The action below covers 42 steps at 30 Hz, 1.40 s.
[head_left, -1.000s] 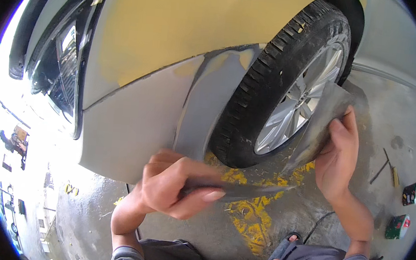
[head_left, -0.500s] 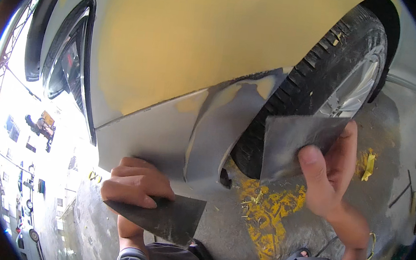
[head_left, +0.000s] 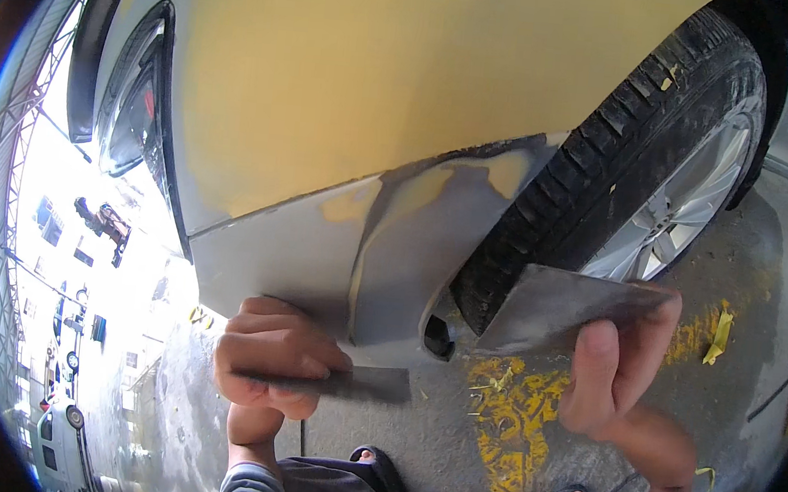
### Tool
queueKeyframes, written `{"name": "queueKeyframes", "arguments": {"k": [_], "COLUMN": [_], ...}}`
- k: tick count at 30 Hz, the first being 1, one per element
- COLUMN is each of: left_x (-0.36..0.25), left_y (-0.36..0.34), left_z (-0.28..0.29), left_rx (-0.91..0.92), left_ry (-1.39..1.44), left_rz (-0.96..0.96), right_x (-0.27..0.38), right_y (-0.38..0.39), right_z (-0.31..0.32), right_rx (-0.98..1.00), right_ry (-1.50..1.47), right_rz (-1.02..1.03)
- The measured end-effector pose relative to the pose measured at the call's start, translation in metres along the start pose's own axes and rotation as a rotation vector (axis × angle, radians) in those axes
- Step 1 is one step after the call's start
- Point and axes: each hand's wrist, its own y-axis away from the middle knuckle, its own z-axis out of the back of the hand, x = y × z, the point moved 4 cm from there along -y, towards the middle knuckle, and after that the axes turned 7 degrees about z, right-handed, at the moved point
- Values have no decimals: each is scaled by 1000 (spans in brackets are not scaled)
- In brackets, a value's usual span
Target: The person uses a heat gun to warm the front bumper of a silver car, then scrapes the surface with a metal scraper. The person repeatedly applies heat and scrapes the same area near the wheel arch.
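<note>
My left hand [head_left: 277, 353] is closed around a thin, dark grey rectangular plate [head_left: 382, 386] that looks like a putty spreader, seen nearly edge-on. It is just in front of the bumper's lower edge; whether it touches cannot be told. Between thumb and fingers, my right hand [head_left: 613, 368] pinches a second dark grey putty spreader [head_left: 548, 306], smudged on its face. This one is tilted and overlaps the lower tyre from my viewpoint. Yellow filler [head_left: 353, 74] covers much of the car's grey body panel, with smaller patches on the bumper [head_left: 271, 259] below the seam.
At the right is a car wheel [head_left: 663, 166] with a dusty tyre and silver rim. Yellow scraps and a worn yellow marking [head_left: 509, 425] lie on the concrete floor. The car's light [head_left: 135, 102] is at the left. Parked vehicles [head_left: 63, 442] stand beyond. My feet are below.
Both plates have tilted, the left one now nearly edge-on. My right hand has lowered slightly, and my left has shifted a little right. The view has shifted and more of the wheel rim shows.
</note>
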Motion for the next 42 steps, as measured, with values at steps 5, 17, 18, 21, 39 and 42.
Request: {"name": "queueKeyframes", "arguments": {"k": [5,17,18,21,39,42], "left_x": [-22,-38,-36,-40,29,22], "left_y": [13,7,16,16,-7,-15], "left_z": [-8,-38,-45,-75,50,46], "left_rx": [-107,-48,66,423,-280,-213], "left_ry": [-253,92,97,298,52,279], "left_rz": [172,358,411,586,-178,-171], "right_x": [17,-17,0,0,88,93], "right_y": [35,67,31,34,-39,-42], "right_z": [-15,57,34,18,-27,-36], "right_rx": [-89,-311,-337,-160,537,550], "right_ry": [-87,115,-71,-270,1014,1128], "right_rz": [66,-295,-384,-412,816,792]}}
